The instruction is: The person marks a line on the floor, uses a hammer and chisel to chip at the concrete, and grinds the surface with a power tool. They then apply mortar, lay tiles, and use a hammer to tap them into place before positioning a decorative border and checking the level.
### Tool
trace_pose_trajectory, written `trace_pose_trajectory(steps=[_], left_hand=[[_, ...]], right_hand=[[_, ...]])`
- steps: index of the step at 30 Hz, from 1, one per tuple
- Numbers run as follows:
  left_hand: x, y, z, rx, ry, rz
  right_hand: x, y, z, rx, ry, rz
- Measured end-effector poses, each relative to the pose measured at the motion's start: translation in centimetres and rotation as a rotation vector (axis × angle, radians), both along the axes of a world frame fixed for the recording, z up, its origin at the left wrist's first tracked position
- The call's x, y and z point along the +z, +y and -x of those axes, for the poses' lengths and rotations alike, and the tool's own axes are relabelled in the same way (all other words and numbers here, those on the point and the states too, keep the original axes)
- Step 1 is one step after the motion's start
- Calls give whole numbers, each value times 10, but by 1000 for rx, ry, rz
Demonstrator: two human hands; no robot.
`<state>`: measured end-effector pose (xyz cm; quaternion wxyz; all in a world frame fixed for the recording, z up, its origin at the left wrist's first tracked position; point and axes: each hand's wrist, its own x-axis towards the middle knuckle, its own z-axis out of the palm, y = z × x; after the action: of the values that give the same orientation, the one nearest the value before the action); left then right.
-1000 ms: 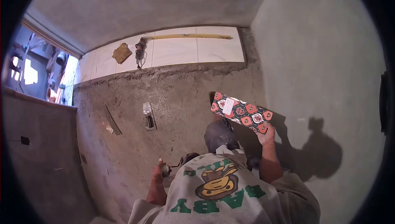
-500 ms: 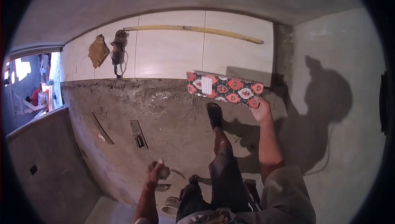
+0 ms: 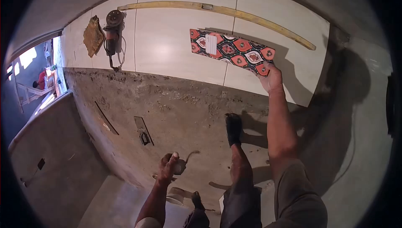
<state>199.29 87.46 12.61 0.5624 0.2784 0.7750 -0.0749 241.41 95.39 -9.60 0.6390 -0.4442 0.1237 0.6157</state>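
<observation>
My right hand [image 3: 272, 79] grips the right end of a notebook [image 3: 232, 50] with a red, black and white pattern and a white lined label. The notebook is over the pale tiles [image 3: 176, 47], and its shadow falls on them to the right. My left hand [image 3: 167, 167] is low at the centre, fingers curled and thumb up. Right beside its fingers shows a rounded grey thing [image 3: 180, 167] with a thin curved tail; I cannot tell whether the hand holds it.
A yellow spirit level [image 3: 259, 20] lies across the tiles. To its left are an angle grinder [image 3: 111, 39] with its cord and a jagged brown piece [image 3: 94, 36]. On the rough floor lie a plastering trowel [image 3: 143, 131] and a dark strip [image 3: 106, 118]. Through the left opening, a person in red [image 3: 40, 79] shows.
The notebook in my right hand has moved farther over the tiles. My left hand has shifted right and slightly up. My view has moved, showing more of the right tile edge.
</observation>
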Motion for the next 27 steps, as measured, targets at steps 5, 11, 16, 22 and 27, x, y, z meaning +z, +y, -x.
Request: trace_pose_trajectory(steps=[5,11,16,22,27], left_hand=[[-8,11,-20,-11,-24,22],[-41,20,-29,182,-152,38],[-69,25,-29,200,-190,-15],[-157,54,-32,100,-239,-272],[-243,141,-87,42,-500,-444]], right_hand=[[-20,20,0,29,-1,9],[-41,24,-1,31,27,3],[-46,25,-1,23,-2,-24],[-41,23,2,12,-16,-51],[-37,43,5,-55,-18,-165]])
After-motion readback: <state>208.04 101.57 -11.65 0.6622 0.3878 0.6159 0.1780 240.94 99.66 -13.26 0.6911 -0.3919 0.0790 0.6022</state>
